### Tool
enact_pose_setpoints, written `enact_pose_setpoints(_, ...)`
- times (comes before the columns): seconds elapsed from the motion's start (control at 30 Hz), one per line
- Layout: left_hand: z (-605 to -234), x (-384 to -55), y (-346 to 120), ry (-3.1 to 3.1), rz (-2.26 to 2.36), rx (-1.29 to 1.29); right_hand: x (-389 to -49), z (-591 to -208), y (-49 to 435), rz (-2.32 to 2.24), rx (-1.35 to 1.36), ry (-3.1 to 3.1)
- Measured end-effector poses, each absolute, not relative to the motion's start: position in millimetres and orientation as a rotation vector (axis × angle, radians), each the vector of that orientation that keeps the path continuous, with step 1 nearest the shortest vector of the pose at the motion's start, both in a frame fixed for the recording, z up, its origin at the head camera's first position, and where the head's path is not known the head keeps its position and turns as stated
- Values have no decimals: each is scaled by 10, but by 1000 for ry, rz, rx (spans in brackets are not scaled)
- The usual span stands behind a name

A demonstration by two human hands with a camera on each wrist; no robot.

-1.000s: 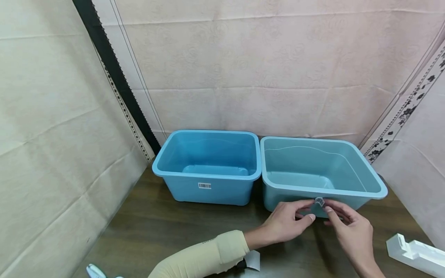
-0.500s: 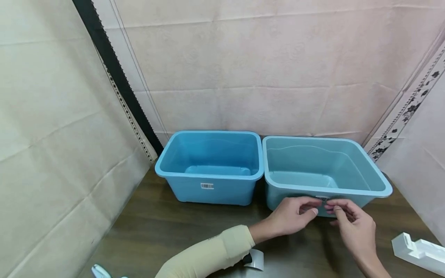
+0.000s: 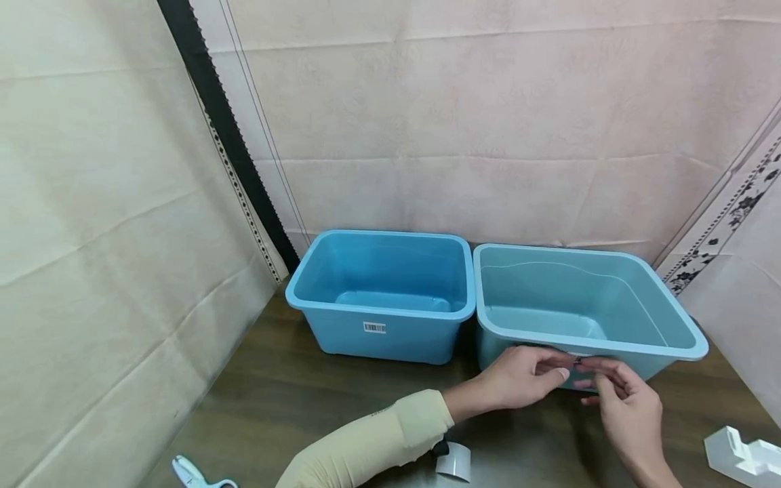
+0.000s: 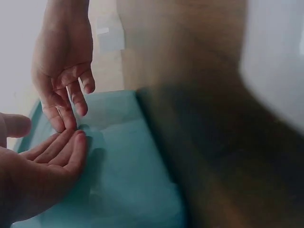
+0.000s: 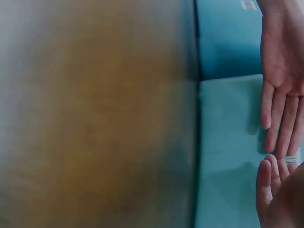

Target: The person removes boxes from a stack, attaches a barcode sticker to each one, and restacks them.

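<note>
A teal plastic bin stands at the right, and a barcode sticker lies against its front wall just below the rim. From the left, my left hand reaches in with its fingers extended, the fingertips on the sticker's edge. My right hand comes from the other side, its fingers lightly bent and its tips meeting the left ones at the sticker. In the head view the fingers hide most of the sticker. The left wrist view shows both hands' fingertips together against the teal wall.
Left of the teal bin stands a blue bin with its own barcode label. A roll of tape sits by the left forearm. Light blue scissors lie front left, a white foam block front right. Cloth walls enclose the table.
The sticker, earlier curled up and visible between the fingertips, now sits against the bin's wall under them. Both hands have stayed at the bin's front; the head view has shifted slightly left.
</note>
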State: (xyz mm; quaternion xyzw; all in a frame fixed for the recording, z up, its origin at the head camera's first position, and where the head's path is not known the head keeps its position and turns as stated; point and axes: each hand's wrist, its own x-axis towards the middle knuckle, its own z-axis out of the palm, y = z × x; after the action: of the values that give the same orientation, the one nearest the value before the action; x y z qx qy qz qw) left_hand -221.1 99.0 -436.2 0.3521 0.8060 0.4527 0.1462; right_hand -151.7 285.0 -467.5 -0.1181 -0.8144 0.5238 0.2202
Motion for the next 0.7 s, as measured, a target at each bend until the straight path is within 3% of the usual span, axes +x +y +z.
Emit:
enact_pose_setpoints(0.47,-4556,-2095,790,2185,1438,1025,-1478,-4754,2914,1447,-267,-2181)
enact_pose_setpoints(0.7,-4337,-1979,332,2135,1424,1093,-1403,-4504,3016,1330,-36,-1734)
